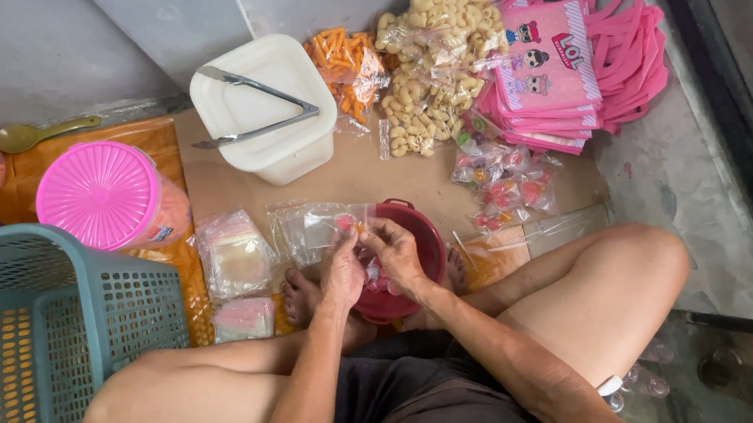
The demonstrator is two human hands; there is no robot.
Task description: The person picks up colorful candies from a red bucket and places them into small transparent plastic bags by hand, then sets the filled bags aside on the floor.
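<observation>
I sit cross-legged on the floor. My left hand [342,268] and my right hand [395,253] meet over a dark red bowl [423,235] between my feet. Together they hold a small clear plastic bag [328,224] with a small red and orange piece at its mouth. Both hands' fingers pinch at the bag's opening. The bowl holds small wrapped pieces, mostly hidden by my hands.
Stacks of clear bags [235,257] lie left of the bowl. Behind stand a white lidded tub [265,104] with metal tongs [252,105], a pink-lidded jar [105,195], snack packets [436,55], pink tote bags [562,63] and small filled packets [509,183]. A teal basket [37,337] sits at my left.
</observation>
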